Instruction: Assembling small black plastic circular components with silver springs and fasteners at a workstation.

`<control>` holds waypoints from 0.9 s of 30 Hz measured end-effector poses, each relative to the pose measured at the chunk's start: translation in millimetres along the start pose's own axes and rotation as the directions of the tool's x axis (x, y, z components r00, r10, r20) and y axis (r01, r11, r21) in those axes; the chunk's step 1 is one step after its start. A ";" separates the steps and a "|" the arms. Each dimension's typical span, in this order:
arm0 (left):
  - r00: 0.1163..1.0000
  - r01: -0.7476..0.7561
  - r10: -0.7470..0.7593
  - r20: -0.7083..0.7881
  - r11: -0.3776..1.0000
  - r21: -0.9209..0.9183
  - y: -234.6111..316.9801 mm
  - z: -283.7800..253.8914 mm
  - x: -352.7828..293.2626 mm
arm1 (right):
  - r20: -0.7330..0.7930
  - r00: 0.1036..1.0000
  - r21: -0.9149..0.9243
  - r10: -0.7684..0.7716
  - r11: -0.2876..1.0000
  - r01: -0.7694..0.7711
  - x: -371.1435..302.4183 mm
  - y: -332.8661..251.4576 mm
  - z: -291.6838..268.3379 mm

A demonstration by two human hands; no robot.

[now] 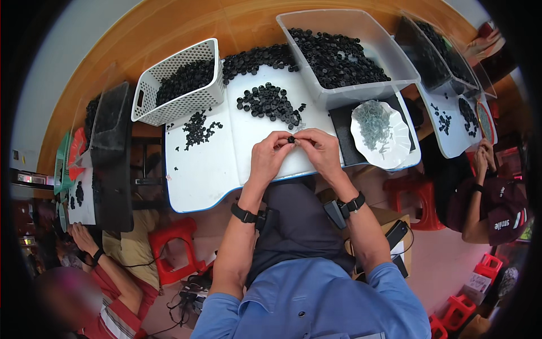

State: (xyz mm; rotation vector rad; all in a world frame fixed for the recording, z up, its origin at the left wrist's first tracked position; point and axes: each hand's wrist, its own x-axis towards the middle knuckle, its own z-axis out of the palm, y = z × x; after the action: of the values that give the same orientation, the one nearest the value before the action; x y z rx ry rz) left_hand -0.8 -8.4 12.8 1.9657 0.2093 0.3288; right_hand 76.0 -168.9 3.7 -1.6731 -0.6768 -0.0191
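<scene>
Just over the near part of the white board, both of my hands meet around a small black round part [291, 139]. My left hand [269, 157] pinches it between thumb and fingers. My right hand [319, 151] is closed too, its fingertips against the part's other side; whether they also hold a tiny piece is hidden. Right beyond my fingers lies a loose pile of black round parts [270, 103]. Farther left is a group of smaller black pieces [197, 130]. To the right, a white scalloped plate [400, 148] carries a heap of small clear, greenish pieces [372, 125].
A white perforated basket [148, 107] and a large clear bin [361, 90], both with black parts, stand at the back of the white tabletop [197, 181]. The plate rests partly on a black pad [342, 133]. Co-workers sit at both sides, near red stools [175, 248].
</scene>
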 end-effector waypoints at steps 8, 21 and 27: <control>1.000 -0.004 0.004 0.002 1.000 -0.002 -4.5 -1.6 1.6 | 0.020 1.000 -0.029 0.001 1.000 0.000 0.5 -4.6 -0.1; 0.997 -0.074 0.074 -0.031 0.997 -0.001 -10.7 2.1 0.4 | 0.038 0.981 -0.163 -0.188 0.968 0.192 0.0 -2.3 3.2; 0.998 -0.045 0.046 -0.031 0.999 0.022 -8.4 1.3 0.7 | 0.032 0.969 -0.226 -0.245 0.943 0.246 -0.5 -2.8 6.5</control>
State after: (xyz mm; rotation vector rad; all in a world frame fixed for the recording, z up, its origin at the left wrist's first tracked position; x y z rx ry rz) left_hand 0.4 -5.9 4.7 1.9895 0.1893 0.3887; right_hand 72.1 -163.1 4.5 -1.7976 -0.9104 -0.2820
